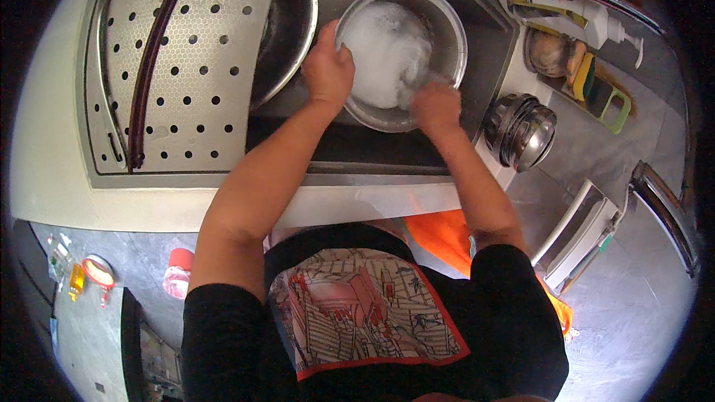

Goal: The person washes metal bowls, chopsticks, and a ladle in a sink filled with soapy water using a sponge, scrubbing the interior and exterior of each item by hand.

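A round metal bowl [459, 28] with white, foamy contents [385, 50] stands in the dark sink. My left hand [329, 67] grips its left rim, thumb towards the inside. My right hand [438, 106] is closed and blurred at the bowl's lower right side; whether it holds something is hidden. Left of the bowl, a larger metal basin [310, 28] lies partly under a perforated metal drain tray [184, 84]. Across the tray lies a pair of dark chopsticks [151, 67], with a long-handled metal ladle [100, 61] along its left edge.
Stacked metal bowls [522, 131] stand on the counter right of the sink. Behind them are a yellow-green sponge [584, 75], a green-handled item [614, 109] and a white pump bottle [600, 25]. The pale counter edge [357, 201] runs before my body.
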`<state>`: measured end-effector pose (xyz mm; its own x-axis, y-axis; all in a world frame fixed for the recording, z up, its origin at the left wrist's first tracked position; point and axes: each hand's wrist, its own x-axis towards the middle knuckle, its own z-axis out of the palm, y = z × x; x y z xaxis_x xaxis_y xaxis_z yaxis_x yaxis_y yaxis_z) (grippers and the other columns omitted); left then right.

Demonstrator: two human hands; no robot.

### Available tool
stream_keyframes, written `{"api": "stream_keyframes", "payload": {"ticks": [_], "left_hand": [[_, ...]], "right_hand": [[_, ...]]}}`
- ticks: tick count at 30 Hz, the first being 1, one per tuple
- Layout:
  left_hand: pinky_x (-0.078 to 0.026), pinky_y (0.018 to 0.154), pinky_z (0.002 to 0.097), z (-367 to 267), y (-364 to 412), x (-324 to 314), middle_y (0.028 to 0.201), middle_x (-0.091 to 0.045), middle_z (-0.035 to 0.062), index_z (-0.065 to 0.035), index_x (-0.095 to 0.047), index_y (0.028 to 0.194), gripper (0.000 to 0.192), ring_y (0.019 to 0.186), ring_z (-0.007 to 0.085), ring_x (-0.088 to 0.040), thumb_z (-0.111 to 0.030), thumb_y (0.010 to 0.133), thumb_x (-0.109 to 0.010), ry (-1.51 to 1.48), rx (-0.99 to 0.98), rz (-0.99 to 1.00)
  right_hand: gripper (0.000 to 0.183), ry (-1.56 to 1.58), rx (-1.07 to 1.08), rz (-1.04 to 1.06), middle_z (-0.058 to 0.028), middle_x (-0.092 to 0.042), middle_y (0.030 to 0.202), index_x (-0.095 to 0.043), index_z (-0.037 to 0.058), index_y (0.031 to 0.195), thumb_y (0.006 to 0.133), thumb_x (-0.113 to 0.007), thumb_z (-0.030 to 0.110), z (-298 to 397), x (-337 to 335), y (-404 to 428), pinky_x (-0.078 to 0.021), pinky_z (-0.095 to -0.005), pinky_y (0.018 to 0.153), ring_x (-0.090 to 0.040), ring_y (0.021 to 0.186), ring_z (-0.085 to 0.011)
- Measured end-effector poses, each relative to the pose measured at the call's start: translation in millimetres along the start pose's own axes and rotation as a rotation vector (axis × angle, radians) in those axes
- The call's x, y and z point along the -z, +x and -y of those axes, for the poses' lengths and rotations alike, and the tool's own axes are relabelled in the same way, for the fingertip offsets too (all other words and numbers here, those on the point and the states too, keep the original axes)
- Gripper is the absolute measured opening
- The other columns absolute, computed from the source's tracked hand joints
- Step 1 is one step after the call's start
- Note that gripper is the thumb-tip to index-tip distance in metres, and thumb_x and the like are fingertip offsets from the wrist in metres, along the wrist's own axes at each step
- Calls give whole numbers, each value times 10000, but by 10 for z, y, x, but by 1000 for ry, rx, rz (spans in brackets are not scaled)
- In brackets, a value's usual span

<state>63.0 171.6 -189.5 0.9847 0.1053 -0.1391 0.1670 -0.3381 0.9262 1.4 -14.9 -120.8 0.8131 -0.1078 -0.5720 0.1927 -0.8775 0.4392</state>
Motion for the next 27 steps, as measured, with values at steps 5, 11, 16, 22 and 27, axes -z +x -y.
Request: {"api": "stream_keyframes", "payload": {"ticks": [5,11,16,22,27], "left_hand": [[-480,683,393,-12,-22,2,821,-605,181,-30,-521,1136,378,707,313,-608,-89,776,-622,56,-60,-49],[-466,611,462,-40,33,15,749,-615,195,-76,-516,1083,318,690,385,-604,-189,804,-620,114,-40,24],[-470,622,464,-2,57,64,747,-617,195,-61,-513,1077,318,697,389,-605,-136,786,-613,175,-37,65],[-469,642,469,-9,59,70,762,-615,207,-61,-499,1098,347,720,392,-604,-83,764,-594,141,-12,88],[-467,657,472,-90,80,40,778,-612,216,-67,-490,1106,355,734,394,-602,-70,763,-579,141,-80,81]], "right_hand": [[312,970,146,266,-198,-590,1073,-576,26,1077,815,-511,182,561,-46,89,-422,-385,901,-531,1088,-312],[335,1632,20,-126,-141,-602,1047,-513,15,1121,797,-540,97,766,291,929,-434,-353,856,-564,983,-252],[239,1932,-327,-619,-85,-604,1000,-550,29,1018,780,-564,28,337,145,1357,-457,-321,783,-574,901,-205],[239,1296,-365,-1062,-105,-576,974,-564,46,963,729,-603,16,460,-123,1236,-458,-370,773,-569,843,-265],[164,377,232,-647,-139,-555,863,-579,80,904,756,-577,151,130,98,1472,-442,-435,728,-549,763,-348]]}}
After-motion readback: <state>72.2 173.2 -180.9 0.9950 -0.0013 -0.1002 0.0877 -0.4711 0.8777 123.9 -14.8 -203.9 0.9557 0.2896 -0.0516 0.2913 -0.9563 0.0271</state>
